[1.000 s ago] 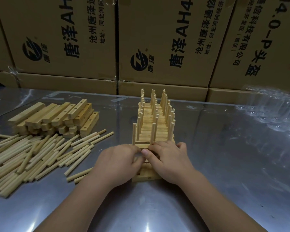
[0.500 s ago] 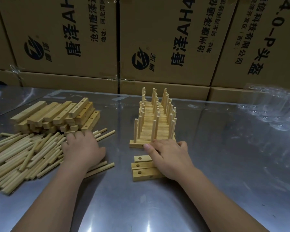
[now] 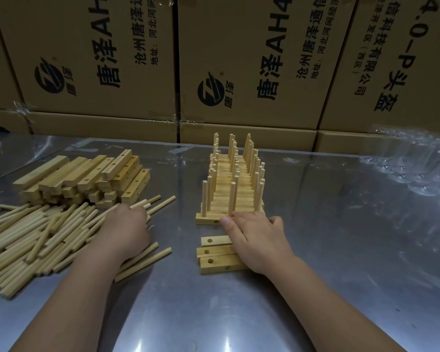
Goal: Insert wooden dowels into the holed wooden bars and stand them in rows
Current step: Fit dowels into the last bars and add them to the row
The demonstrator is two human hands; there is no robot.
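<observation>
Counting first: three loose holed bars (image 3: 215,252) sit just in front of the finished block (image 3: 233,191), and every bar in that block carries three dowels, so you get three lines of pegs. There are too many bars in there to count, they blur together toward the back. Same with the loose dowel pile (image 3: 31,240) on the left, way too many. The spare bar stack (image 3: 87,179) behind it is a couple of layers deep and I can't count it either.

Directions: the three loose bars lie flat, long axis left to right, holes facing up. The bars in the block run the same way, packed side by side in a row leading away from the camera, pegs straight up. The stacked spares and the loose dowels lie flat and mostly slant from near-left to far-right.

The left hand (image 3: 123,229) is down on the right edge of the dowel pile, fingers bent into it. The tips are hidden, so I can't tell if it actually holds one. The right hand (image 3: 258,241) lies flat over the right ends of the three loose bars, fingers straight and close together, thumb tip touching the front bar (image 3: 207,221) of the block.

It all sits on a shiny metal bench (image 3: 341,262), with cardboard boxes (image 3: 252,59) along the back and clear plastic wrap (image 3: 417,168) far right.
</observation>
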